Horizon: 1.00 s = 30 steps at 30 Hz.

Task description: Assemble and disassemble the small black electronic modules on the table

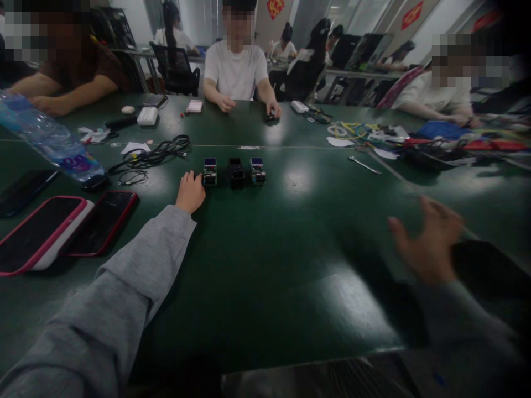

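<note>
Three small electronic devices stand in a row on the dark green table. The left module (210,172) and the right module (258,171) each have a small dark screen above exposed parts. Between them is a black case-like piece (236,172). My left hand (191,192) rests on the table just left of the left module, fingers extended and at or near its side; whether they touch is unclear. Off to the right, my right hand (429,243) is raised over the table, blurred, with thumb and fingers apart and nothing in it.
A water bottle (53,141) leans at the left beside phones (103,224) and black cables (155,152). A wrench (364,165) lies right of the devices, near a heap of wires and a blue item (442,130). Across the table, a co-worker's hand (271,110) touches a small dark object.
</note>
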Available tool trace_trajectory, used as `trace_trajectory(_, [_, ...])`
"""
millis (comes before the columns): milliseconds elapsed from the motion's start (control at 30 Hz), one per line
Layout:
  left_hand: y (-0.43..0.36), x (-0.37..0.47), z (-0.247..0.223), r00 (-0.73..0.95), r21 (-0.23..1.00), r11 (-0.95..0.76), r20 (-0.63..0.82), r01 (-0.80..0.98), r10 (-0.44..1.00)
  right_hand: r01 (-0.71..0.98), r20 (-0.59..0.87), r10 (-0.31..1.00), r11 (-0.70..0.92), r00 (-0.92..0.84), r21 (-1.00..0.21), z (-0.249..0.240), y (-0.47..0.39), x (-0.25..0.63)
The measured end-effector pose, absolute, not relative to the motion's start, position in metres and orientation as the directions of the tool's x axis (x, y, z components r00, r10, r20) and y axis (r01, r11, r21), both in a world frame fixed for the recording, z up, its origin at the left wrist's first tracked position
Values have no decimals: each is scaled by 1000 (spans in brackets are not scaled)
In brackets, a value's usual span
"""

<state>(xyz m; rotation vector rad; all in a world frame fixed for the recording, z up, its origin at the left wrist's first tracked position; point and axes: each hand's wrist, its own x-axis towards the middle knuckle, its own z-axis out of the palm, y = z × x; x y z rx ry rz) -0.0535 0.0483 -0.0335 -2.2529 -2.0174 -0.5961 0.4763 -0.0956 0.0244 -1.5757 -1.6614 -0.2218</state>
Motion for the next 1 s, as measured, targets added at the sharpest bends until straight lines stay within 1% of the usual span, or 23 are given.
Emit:
trace_trajectory(33, [49, -54, -34, 73, 206, -146, 327, 968, 942, 919, 681, 731, 239, 42, -312, 18, -80, 447])
trace_trajectory(67, [49, -54, -35, 76, 203, -150, 333, 968, 940, 921, 639, 769, 267, -26, -284, 12, -64, 415])
trace_trajectory(133, [49, -55, -35, 81, 199, -155, 339, 968, 937, 889, 574, 802, 372, -163, -268, 1, -33, 349])
trace_trajectory(200, [49, -55, -35, 81, 202, -156, 336, 967, 938, 849, 510, 805, 471, -302, -240, -6, -4, 293])
trace_trajectory(267, [48, -54, -33, 77, 205, -150, 328, 967, 942, 827, 486, 791, 520, -372, -213, -8, 21, 258])
trace_trajectory(367, [47, -51, -30, 66, 203, -134, 309, 970, 949, 810, 479, 780, 548, -403, -210, -9, 48, 240])
trace_trajectory(500, [46, -49, -28, 69, 173, -123, 288, 977, 955, 776, 532, 765, 564, -362, -282, -14, 62, 245])
trace_trajectory(667, [46, -49, -29, 74, 146, -124, 310, 982, 948, 737, 591, 750, 573, -296, -358, -18, 64, 249])
trace_trajectory(800, [46, -49, -29, 70, 162, -125, 309, 979, 949, 653, 617, 768, 558, -172, -512, -20, 69, 250])
trace_trajectory(900, [46, -49, -28, 66, 167, -119, 292, 979, 954, 615, 597, 796, 519, -95, -594, -23, 76, 255])
trace_trajectory(1000, [46, -49, -28, 67, 160, -117, 288, 980, 955, 595, 490, 871, 414, -37, -689, -25, 82, 259])
